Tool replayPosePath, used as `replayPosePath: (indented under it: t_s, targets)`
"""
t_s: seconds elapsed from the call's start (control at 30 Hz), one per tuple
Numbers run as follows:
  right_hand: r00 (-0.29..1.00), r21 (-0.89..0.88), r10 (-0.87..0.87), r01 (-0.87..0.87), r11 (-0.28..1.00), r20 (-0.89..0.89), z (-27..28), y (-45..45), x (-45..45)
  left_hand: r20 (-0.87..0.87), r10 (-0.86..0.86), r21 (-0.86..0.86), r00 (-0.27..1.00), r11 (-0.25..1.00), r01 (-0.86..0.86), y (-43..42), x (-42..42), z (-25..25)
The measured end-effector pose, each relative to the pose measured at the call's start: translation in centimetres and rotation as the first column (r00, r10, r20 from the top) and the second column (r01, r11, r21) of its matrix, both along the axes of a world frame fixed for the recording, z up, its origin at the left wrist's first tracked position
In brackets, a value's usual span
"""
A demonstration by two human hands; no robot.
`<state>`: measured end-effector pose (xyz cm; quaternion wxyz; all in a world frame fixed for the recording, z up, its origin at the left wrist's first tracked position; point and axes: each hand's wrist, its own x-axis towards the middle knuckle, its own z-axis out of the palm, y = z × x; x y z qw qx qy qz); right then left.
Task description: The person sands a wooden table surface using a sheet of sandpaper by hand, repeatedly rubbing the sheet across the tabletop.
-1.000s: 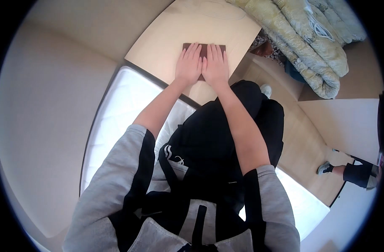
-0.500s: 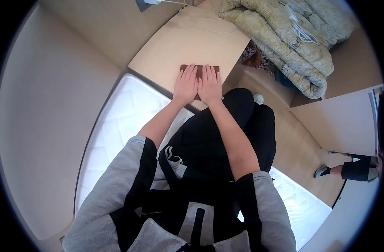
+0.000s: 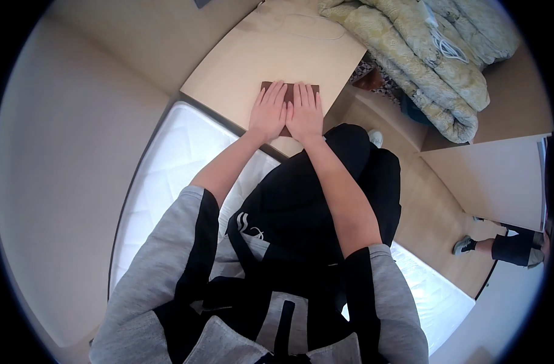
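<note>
A flat, dark brown rectangular object (image 3: 291,92), perhaps a notebook, lies on the light wooden tabletop (image 3: 228,73) close to its near edge. My left hand (image 3: 268,115) rests flat on its left half, fingers stretched forward. On the right half lies my right hand (image 3: 305,115), also flat, with its thumb beside the left thumb. Both hands cover most of the object, so only its far edge, a strip in the middle and a bit at the near end show. Neither hand is gripping anything.
A white mattress (image 3: 167,158) is under and beside me. At the upper right a folded patterned quilt (image 3: 404,54) lies on wooden furniture, with a white cable (image 3: 449,48) on top. Another person's leg (image 3: 483,246) shows at far right, on the wooden floor (image 3: 434,212).
The view has shifted slightly, so the tabletop, brown object and both hands sit a little higher in the picture. Both hands still lie flat on the object.
</note>
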<state>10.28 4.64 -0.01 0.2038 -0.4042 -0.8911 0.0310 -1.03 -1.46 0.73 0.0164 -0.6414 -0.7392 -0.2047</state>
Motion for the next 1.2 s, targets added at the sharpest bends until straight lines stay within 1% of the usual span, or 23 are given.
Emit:
replayPosePath:
  t_s: [0.2, 0.47, 0.83, 0.93, 1.2]
  targets:
    - [1.0, 0.001, -0.018, 0.018, 1.0, -0.023, 0.0, 1.6, -0.7, -0.02, -0.03, -0.003, 0.999, 1.0, 0.03, 1.9, -0.9, 0.0]
    - [0.999, 0.008, -0.047, 0.047, 0.999, 0.018, 0.0, 5.0, -2.0, -0.033, -0.042, 0.026, 0.999, 0.999, 0.043, 5.4, -2.4, -0.3]
    - [0.996, 0.056, -0.085, 0.086, 0.995, -0.024, -0.3, 8.4, -3.6, -0.032, -0.047, 0.061, 0.998, 0.997, 0.049, 9.4, -4.0, -0.5]
    - [0.995, 0.041, -0.095, 0.095, 0.995, -0.017, -0.2, 8.8, -3.8, -0.019, -0.044, 0.042, 0.999, 0.998, 0.045, 9.7, -4.2, -0.6]
    - [0.996, 0.002, -0.091, 0.091, 0.996, 0.018, 0.0, 8.2, -3.6, -0.054, 0.001, 0.006, 0.999, 1.0, -0.001, 9.0, -3.6, -0.6]
